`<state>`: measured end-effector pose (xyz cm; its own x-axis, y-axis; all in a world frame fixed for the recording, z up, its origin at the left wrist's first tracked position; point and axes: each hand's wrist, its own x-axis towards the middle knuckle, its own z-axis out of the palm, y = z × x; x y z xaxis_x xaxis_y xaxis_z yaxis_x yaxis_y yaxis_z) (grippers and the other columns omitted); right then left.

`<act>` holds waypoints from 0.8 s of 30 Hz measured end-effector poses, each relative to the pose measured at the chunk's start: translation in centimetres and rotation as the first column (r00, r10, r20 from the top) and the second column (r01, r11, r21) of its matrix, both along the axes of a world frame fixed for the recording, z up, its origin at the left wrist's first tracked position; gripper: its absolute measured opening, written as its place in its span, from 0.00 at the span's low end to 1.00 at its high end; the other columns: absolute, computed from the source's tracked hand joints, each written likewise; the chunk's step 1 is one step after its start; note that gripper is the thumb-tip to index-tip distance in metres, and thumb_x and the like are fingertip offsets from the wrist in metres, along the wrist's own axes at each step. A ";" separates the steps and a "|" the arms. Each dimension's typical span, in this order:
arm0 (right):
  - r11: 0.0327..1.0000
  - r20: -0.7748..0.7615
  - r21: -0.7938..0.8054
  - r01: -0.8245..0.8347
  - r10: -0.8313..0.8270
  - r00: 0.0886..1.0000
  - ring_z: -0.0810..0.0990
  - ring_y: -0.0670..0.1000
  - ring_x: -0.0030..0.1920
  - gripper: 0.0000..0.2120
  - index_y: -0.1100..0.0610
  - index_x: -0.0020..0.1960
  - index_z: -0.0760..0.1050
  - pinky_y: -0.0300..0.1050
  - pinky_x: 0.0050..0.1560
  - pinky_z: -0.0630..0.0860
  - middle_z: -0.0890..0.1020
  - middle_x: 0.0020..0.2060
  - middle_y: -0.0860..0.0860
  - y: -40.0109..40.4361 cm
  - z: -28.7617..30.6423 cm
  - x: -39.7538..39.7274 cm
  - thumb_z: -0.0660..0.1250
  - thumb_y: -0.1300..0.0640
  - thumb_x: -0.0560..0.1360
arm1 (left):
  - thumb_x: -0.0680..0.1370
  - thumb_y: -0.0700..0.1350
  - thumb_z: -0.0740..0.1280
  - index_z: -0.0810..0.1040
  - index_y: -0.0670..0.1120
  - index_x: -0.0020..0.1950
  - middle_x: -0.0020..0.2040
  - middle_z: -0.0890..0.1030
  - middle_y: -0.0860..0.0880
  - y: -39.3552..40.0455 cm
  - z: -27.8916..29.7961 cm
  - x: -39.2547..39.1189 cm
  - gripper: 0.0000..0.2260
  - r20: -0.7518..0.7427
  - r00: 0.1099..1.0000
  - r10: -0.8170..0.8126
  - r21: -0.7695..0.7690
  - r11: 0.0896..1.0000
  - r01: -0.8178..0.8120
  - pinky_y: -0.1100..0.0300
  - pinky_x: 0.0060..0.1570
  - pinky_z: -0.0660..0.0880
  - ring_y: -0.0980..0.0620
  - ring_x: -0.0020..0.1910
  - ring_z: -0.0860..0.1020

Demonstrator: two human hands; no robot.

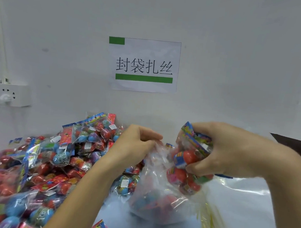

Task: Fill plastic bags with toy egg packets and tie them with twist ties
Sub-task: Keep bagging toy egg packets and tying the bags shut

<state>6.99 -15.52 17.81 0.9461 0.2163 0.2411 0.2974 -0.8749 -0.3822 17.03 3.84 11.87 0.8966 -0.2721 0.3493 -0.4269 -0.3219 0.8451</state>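
A clear plastic bag (159, 201) stands in the middle of the table with a few egg packets inside. My left hand (134, 145) pinches the bag's rim on its left side and holds the mouth up. My right hand (220, 151) grips a bunch of toy egg packets (187, 160), red eggs in clear wrappers with blue headers, just above and to the right of the bag's mouth. A big heap of loose egg packets (49, 159) fills the left side of the table. Yellow twist ties (209, 224) lie to the right of the bag, blurred.
A white wall stands right behind the table, with a paper sign (143, 64) and a power strip (7, 94) at the left. Flat clear plastic bags (244, 191) lie on the table at the right. A dark object (298, 145) shows at the right edge.
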 end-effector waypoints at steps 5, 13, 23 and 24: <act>0.998 -0.017 -0.039 0.044 -0.044 0.999 0.80 0.43 0.28 0.15 0.39 0.46 0.76 0.34 0.25 0.71 0.84 0.35 0.43 0.9 -0.6 0.8 0.79 0.47 0.64 | 0.77 0.33 0.62 0.82 0.50 0.49 0.46 0.86 0.53 -0.2 0.5 -0.6 0.14 0.194 0.981 -0.024 0.148 0.989 -0.005 0.64 0.38 0.77 0.54 0.42 0.83; 0.988 0.080 -0.039 0.147 -0.143 0.986 0.82 0.49 0.33 0.15 0.44 0.46 0.75 0.48 0.36 0.81 0.83 0.35 0.45 0.1 -0.5 0.7 0.78 0.47 0.63 | 0.72 0.31 0.53 0.85 0.51 0.40 0.53 0.83 0.46 0.2 0.6 -0.6 0.24 0.186 0.982 -0.023 0.475 0.877 -0.070 0.51 0.51 0.81 0.44 0.52 0.83; 0.987 0.152 0.122 0.107 -0.125 0.980 0.83 0.45 0.31 0.12 0.46 0.45 0.77 0.41 0.34 0.81 0.85 0.37 0.40 -1.7 -0.2 1.1 0.78 0.53 0.65 | 0.74 0.38 0.66 0.74 0.50 0.35 0.36 0.77 0.52 -1.1 -0.7 -0.4 0.10 0.230 0.973 -0.022 0.483 0.870 -0.095 0.70 0.30 0.67 0.58 0.34 0.71; 0.985 0.154 0.136 0.106 -0.126 0.980 0.82 0.43 0.31 0.13 0.45 0.45 0.77 0.36 0.31 0.79 0.84 0.36 0.40 -2.0 -0.2 1.1 0.79 0.53 0.65 | 0.74 0.36 0.65 0.74 0.52 0.34 0.38 0.77 0.55 -0.7 -0.4 -0.6 0.13 0.209 0.976 -0.059 0.491 0.870 -0.053 0.71 0.32 0.69 0.57 0.37 0.73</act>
